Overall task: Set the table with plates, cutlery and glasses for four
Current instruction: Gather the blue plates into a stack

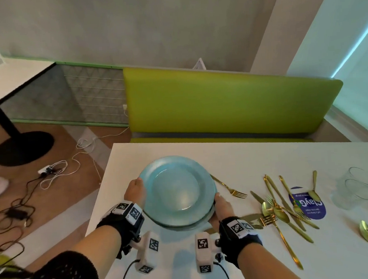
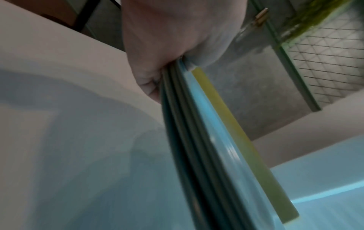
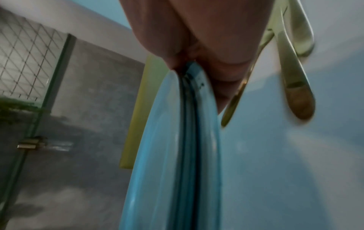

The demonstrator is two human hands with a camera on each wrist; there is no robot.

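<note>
white laminate worktop (image 1: 149, 150): matte, flat, rectangular; carries everything. Far edge faces a green padded bench (image 1: 230, 102), smooth vinyl look.
plate stack (image 1: 177, 191): pale blue glazed ceramic, round, wide flat rims, shallow wells. Wrist views show several rim edges nested; exact count unclear. Sits at the near-left part of the worktop, seemingly raised just off it, with its shadow below.
key relation: stack lies dead centre between both hands, held across its diameter; no long axis. Free worktop lies ahead and to the left, so the first place setting is probably a short move.
left hand (image 1: 136, 190): grip closed on the stack's left rim, thumb on top, fingers underneath.
right hand (image 1: 222, 206): grip closed on the near-right rim, same hold. Both equally near, load shared.
glasses (image 1: 360, 186): clear, thin-walled, grouped at the far right, well apart from the stack.
cutlery pile (image 1: 284, 208): gold polished metal, slim; forks, knives, spoons crossing loosely, just right of the right hand. One fork (image 1: 229, 187) lies just beside the stack's right edge.
risk: slick glaze, nested plates may slide if tilted.
</note>
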